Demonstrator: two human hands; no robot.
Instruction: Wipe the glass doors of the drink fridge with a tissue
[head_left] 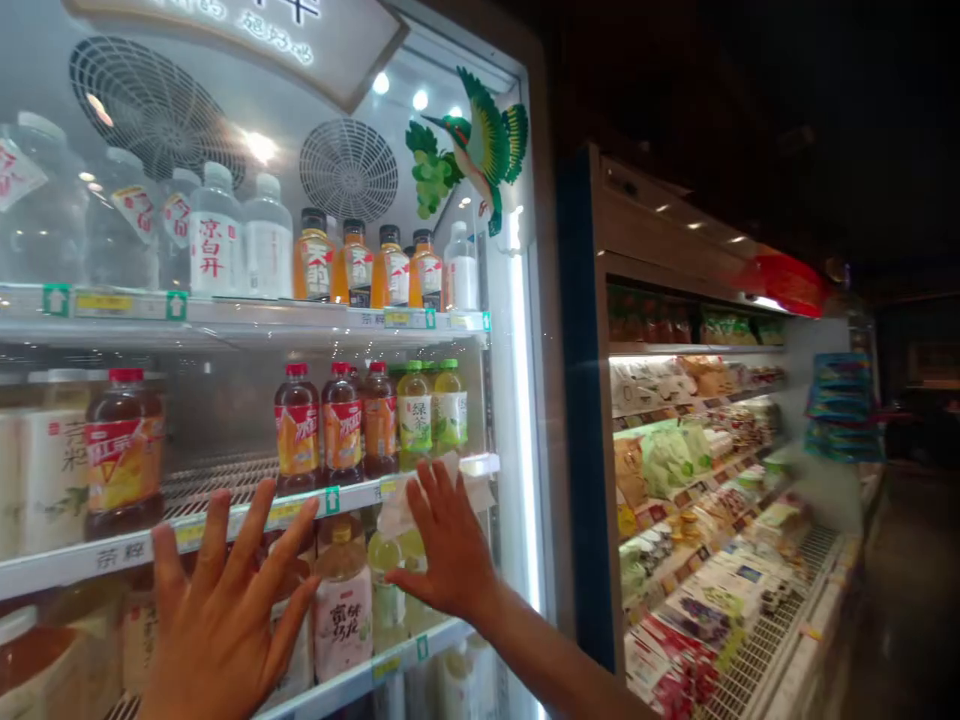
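Observation:
My left hand [225,610] is raised in front of the glass door of a drinks fridge, its fingers spread and nothing in it. My right hand [450,545] presses a thin whitish cloth [397,512] flat against the glass, with parts of the cloth showing around the fingers. Whether the cloth is fabric or paper I cannot tell. Behind the glass, near the right hand, stand green tea bottles [415,410]. Red-capped tea bottles [298,425] line the same shelf. A pinkish bottle [343,600] stands on the shelf below, between the hands.
Clear water bottles [215,235] and orange drinks [358,265] fill the top shelf. A bird sticker [480,145] is on the glass at upper right. The fridge's lit frame [525,400] runs down its right side. An open chiller [750,640] with packaged food stands farther right.

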